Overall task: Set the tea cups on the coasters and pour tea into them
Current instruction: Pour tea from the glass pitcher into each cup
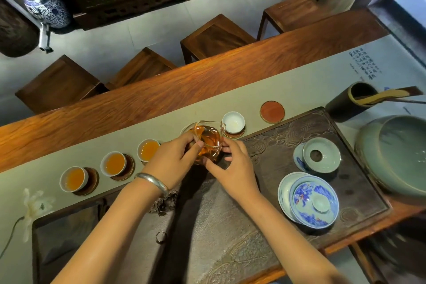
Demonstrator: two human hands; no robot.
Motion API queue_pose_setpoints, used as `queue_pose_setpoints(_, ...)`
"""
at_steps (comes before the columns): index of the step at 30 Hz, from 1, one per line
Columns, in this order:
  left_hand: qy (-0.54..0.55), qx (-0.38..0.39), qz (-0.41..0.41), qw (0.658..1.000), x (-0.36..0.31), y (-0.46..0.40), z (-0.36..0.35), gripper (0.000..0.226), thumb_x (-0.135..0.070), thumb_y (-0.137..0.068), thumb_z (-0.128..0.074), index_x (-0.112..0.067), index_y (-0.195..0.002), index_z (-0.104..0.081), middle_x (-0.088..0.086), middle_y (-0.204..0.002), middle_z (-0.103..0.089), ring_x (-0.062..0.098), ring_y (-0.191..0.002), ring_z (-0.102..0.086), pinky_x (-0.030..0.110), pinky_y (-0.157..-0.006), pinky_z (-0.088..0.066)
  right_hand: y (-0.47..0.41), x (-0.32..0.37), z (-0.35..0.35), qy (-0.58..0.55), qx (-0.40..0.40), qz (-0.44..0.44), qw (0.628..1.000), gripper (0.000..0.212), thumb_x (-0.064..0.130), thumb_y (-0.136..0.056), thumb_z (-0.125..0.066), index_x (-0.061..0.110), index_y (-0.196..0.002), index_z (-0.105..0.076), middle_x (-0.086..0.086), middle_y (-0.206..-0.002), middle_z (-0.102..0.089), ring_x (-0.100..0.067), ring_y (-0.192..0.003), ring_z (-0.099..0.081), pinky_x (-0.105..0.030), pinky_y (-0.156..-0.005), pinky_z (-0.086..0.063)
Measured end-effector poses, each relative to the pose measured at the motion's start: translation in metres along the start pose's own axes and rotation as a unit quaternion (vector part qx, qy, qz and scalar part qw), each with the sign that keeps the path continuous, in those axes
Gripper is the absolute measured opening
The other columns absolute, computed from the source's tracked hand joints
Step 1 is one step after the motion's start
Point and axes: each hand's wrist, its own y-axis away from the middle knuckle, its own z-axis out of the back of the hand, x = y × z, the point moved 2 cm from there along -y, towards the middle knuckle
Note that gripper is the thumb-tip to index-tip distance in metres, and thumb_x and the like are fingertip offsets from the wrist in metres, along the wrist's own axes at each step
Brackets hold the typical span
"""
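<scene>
My left hand [171,157] grips a glass pitcher [208,139] of amber tea, tilted with its spout toward an empty white cup [233,122] on a coaster. My right hand [232,165] touches the pitcher's lower right side with its fingertips. Three white cups full of tea stand on dark coasters in a row to the left: one far left [73,178], one in the middle [114,163], one nearest my hand [148,150]. Another cup sits partly hidden behind the pitcher. A red coaster [272,111] lies bare to the right.
A dark carved tea tray [359,182] holds a blue-and-white gaiwan [311,200] and a celadon strainer on a saucer [320,155]. A large green bowl [396,154] and a dark utensil holder [348,104] stand at right. Wooden stools line the table's far side.
</scene>
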Motion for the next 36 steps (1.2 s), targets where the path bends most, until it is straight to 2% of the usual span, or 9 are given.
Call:
queue_pose_setpoints(4, -0.029, 0.005, -0.008, 1.0, -0.001, -0.009, -0.001, 0.021, -0.039, -0.093, -0.041, -0.027, -0.08, -0.053, -0.01, -0.06, -0.051, 0.004, -0.056, -0.051, 0.023, -0.054, -0.037, -0.005, -0.002, 0.001, -0.016, -0.007, -0.001, 1.0, 0.065, 0.059, -0.069, -0.066, 0.043, -0.127, -0.04, 0.026, -0.112, -0.041, 0.002, -0.11, -0.051, -0.012, -0.086, -0.044)
queue_pose_setpoints(6, -0.054, 0.0, -0.013, 0.998, -0.002, -0.013, 0.0, 0.021, -0.04, -0.093, -0.042, -0.033, -0.074, -0.048, -0.011, -0.057, -0.049, 0.0, -0.055, -0.052, 0.014, -0.052, -0.036, -0.007, -0.005, 0.0, -0.025, -0.013, -0.006, 1.0, 0.068, 0.059, -0.069, -0.067, 0.04, -0.129, -0.043, 0.026, -0.112, -0.042, 0.002, -0.11, -0.051, -0.012, -0.085, -0.044)
queue_pose_setpoints(9, -0.077, -0.004, -0.014, 0.997, -0.003, -0.018, 0.001, 0.024, -0.04, -0.093, -0.042, -0.036, -0.069, -0.043, -0.011, -0.054, -0.047, -0.013, -0.061, -0.051, 0.003, -0.061, -0.035, -0.009, -0.009, -0.003, -0.037, -0.015, -0.014, 0.999, 0.073, 0.057, -0.069, -0.069, 0.032, -0.134, -0.046, 0.018, -0.116, -0.045, 0.002, -0.111, -0.051, -0.016, -0.087, -0.046)
queue_pose_setpoints(13, -0.093, 0.005, -0.009, 0.996, -0.003, -0.024, 0.002, 0.025, -0.042, -0.093, -0.04, -0.031, -0.071, -0.044, -0.009, -0.053, -0.046, 0.001, -0.049, -0.048, 0.018, -0.045, -0.03, -0.012, -0.012, -0.006, -0.048, -0.017, -0.022, 0.998, 0.074, 0.059, -0.069, -0.068, 0.028, -0.133, -0.048, 0.014, -0.118, -0.047, 0.001, -0.111, -0.053, -0.02, -0.088, -0.049)
queue_pose_setpoints(17, -0.085, 0.012, -0.017, 0.996, -0.001, -0.029, 0.003, 0.025, -0.041, -0.093, -0.041, -0.027, -0.075, -0.051, -0.008, -0.055, -0.048, 0.005, -0.049, -0.046, 0.024, -0.047, -0.029, -0.015, -0.013, -0.009, -0.051, -0.018, -0.025, 0.998, 0.066, 0.054, -0.072, -0.073, 0.032, -0.13, -0.049, 0.025, -0.113, -0.044, 0.002, -0.109, -0.054, -0.019, -0.087, -0.05)
queue_pose_setpoints(22, -0.098, 0.019, -0.016, 0.995, -0.001, -0.033, 0.003, 0.024, -0.041, -0.093, -0.039, -0.031, -0.074, -0.047, -0.009, -0.056, -0.049, 0.004, -0.051, -0.047, 0.024, -0.048, -0.028, -0.017, -0.012, -0.01, -0.06, -0.022, -0.033, 0.997, 0.06, 0.057, -0.071, -0.071, 0.045, -0.124, -0.044, 0.03, -0.112, -0.043, 0.008, -0.108, -0.052, -0.009, -0.082, -0.045)
queue_pose_setpoints(28, -0.118, 0.025, -0.009, 0.993, -0.001, -0.037, 0.004, 0.027, -0.043, -0.093, -0.038, -0.022, -0.082, -0.051, -0.008, -0.059, -0.052, 0.007, -0.053, -0.049, 0.026, -0.047, -0.03, -0.017, -0.015, -0.013, -0.059, -0.029, -0.037, 0.997, 0.065, 0.052, -0.073, -0.075, 0.031, -0.13, -0.05, 0.025, -0.112, -0.044, -0.001, -0.109, -0.054, -0.016, -0.085, -0.048)
queue_pose_setpoints(32, -0.127, 0.033, -0.007, 0.991, -0.001, -0.037, 0.004, 0.027, -0.043, -0.093, -0.039, -0.021, -0.085, -0.053, -0.008, -0.06, -0.052, 0.007, -0.054, -0.049, 0.026, -0.047, -0.03, -0.016, -0.014, -0.013, -0.059, -0.026, -0.039, 0.997, 0.066, 0.055, -0.073, -0.074, 0.03, -0.13, -0.051, 0.018, -0.116, -0.047, -0.001, -0.11, -0.055, -0.021, -0.087, -0.051)
queue_pose_setpoints(36, -0.13, 0.036, -0.004, 0.991, -0.002, -0.037, 0.004, 0.027, -0.043, -0.093, -0.038, -0.022, -0.085, -0.053, -0.006, -0.061, -0.054, 0.009, -0.054, -0.05, 0.027, -0.047, -0.032, -0.015, -0.013, -0.012, -0.063, -0.027, -0.041, 0.997, 0.065, 0.055, -0.073, -0.074, 0.03, -0.129, -0.051, 0.023, -0.113, -0.045, -0.002, -0.109, -0.055, -0.02, -0.085, -0.05)
